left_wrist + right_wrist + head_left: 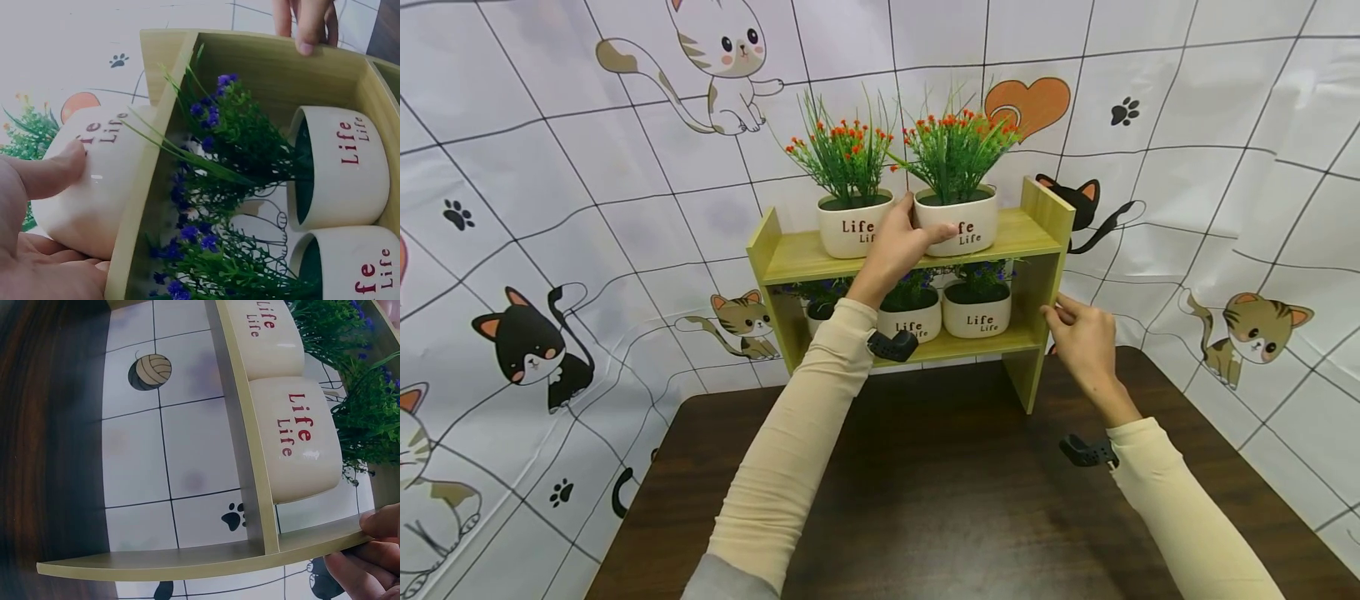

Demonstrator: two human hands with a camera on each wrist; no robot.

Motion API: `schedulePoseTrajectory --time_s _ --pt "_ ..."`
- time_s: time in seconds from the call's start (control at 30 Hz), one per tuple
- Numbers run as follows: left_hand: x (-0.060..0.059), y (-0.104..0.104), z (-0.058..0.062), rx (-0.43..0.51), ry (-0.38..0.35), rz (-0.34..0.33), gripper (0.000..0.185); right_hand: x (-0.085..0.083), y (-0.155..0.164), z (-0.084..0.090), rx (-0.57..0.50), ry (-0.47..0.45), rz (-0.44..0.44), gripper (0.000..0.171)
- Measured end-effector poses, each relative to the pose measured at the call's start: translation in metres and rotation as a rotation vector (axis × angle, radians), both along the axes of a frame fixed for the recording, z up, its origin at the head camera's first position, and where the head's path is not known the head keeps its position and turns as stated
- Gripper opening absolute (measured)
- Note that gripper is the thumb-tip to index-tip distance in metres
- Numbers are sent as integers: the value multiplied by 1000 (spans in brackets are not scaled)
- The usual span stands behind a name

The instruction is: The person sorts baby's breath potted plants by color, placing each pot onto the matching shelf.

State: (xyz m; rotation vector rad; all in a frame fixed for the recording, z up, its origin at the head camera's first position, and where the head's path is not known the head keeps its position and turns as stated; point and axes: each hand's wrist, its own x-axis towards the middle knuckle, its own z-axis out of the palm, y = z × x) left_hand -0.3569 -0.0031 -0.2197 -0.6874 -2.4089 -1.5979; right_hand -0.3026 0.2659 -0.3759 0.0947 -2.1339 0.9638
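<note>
A small two-tier wooden shelf (1045, 275) stands on the dark table. On its upper board sit two white "Life" flower pots with orange-red flowers. My left hand (898, 242) holds the right-hand flower pot (981, 218), thumb across the front and fingers at its side, as the left wrist view shows too. The other upper flower pot (842, 236) is just left of that hand. At the right, my right hand (1088, 340) pinches the front edge of the shelf's side panel (187, 570) between thumb and fingers.
White "Life" pots with purple-blue flowers stand on the lower board, among them one flower pot (977, 315) at the right; my left arm partly hides others. The dark wooden table (880, 517) reaches toward me. Behind the shelf is a cat-patterned wall covering (647, 192).
</note>
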Motion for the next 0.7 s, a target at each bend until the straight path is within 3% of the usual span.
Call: schedulePoseTrajectory --time_s 0.17,0.4,0.5,0.7 --pt "0 -1 1 -58 -8 14 53 0 0 0 7 8 -3 31" --pt "1 1 1 -43 -86 11 86 1 0 -2 19 7 -9 31" --pt "0 2 -1 -36 -89 24 82 1 0 -2 26 15 -12 31" --pt "-2 4 0 -109 -50 74 81 0 0 -2 28 19 -19 30"
